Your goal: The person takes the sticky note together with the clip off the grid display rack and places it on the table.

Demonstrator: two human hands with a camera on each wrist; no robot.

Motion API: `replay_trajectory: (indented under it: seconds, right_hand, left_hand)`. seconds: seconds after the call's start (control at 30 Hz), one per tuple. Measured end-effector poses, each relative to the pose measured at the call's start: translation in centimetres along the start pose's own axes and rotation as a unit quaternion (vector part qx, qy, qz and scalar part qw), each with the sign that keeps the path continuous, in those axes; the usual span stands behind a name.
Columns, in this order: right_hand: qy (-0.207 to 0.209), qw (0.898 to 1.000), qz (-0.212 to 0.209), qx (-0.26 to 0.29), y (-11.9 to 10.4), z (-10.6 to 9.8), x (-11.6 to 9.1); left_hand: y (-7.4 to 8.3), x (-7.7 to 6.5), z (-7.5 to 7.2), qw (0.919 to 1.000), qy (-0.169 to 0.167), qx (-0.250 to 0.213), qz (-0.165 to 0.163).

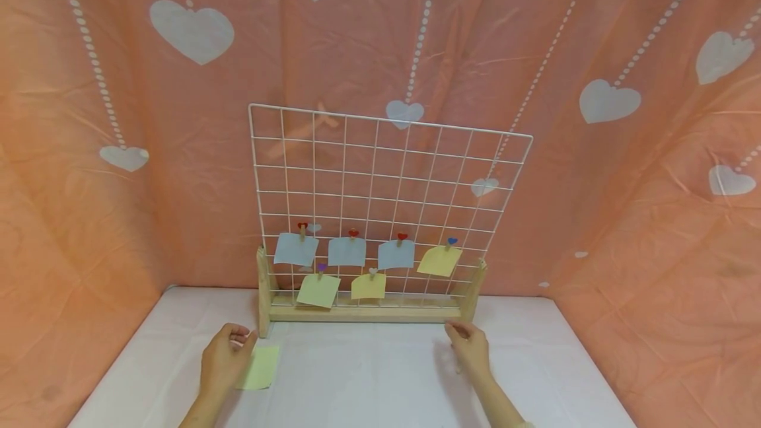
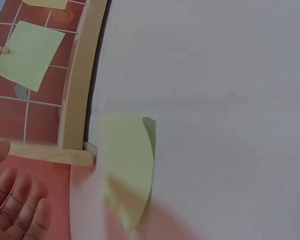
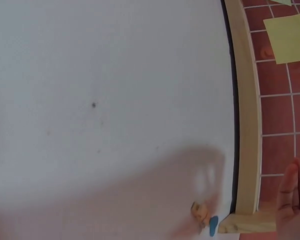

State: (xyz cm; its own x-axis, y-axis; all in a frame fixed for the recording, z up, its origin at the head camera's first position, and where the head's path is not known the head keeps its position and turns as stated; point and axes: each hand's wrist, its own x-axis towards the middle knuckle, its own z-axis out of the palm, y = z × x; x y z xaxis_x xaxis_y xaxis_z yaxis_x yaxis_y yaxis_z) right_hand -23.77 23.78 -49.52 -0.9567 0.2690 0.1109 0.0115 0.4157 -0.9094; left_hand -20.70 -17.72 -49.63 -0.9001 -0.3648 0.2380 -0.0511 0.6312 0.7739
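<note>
My left hand hovers at the left front of the table with loosely bent fingers and nothing in it. Beside and below it lies a pale green sticky note, one edge lifting in the left wrist view. My right hand is near the right foot of the stand, its fingers relaxed and holding nothing. On the table under that hand sits a small wooden clip with a blue heart. Between and behind both hands stands a white wire grid in a wooden base.
Clipped on the grid's upper row are blue notes and a yellow note. Lower down hang a green note and another yellow note. A pink curtain with white hearts surrounds the white table.
</note>
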Motion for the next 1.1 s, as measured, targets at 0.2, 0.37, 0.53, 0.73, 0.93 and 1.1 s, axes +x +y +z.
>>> replay_trajectory:
  seconds: [0.2,0.37,0.53,0.73,0.93,1.1]
  right_hand:
    - [-0.012,1.0,-0.019,0.021,-1.2,1.1,0.0]
    - [-0.021,0.998,-0.04,0.037,-2.1,2.0,0.2]
    - [-0.03,0.996,-0.068,0.055,-3.1,2.6,0.2]
    - [-0.042,0.995,-0.07,0.057,-4.8,3.6,-0.1]
    - [-0.046,0.994,-0.072,0.063,-5.3,4.7,0.2]
    - [-0.047,0.993,-0.086,0.061,-6.0,5.7,0.3]
  left_hand:
    - [0.4,0.3,0.0,0.9998,0.011,-0.013,0.011]
    - [0.7,0.7,0.0,0.9997,0.008,-0.016,0.018]
    - [1.1,0.9,0.0,0.9996,0.004,-0.019,0.023]
    - [1.7,1.1,0.1,0.9992,0.01,-0.027,0.029]
    - [2.2,1.3,0.5,0.998,0.024,-0.045,0.036]
    - [2.7,1.4,0.5,0.9973,0.027,-0.057,0.036]
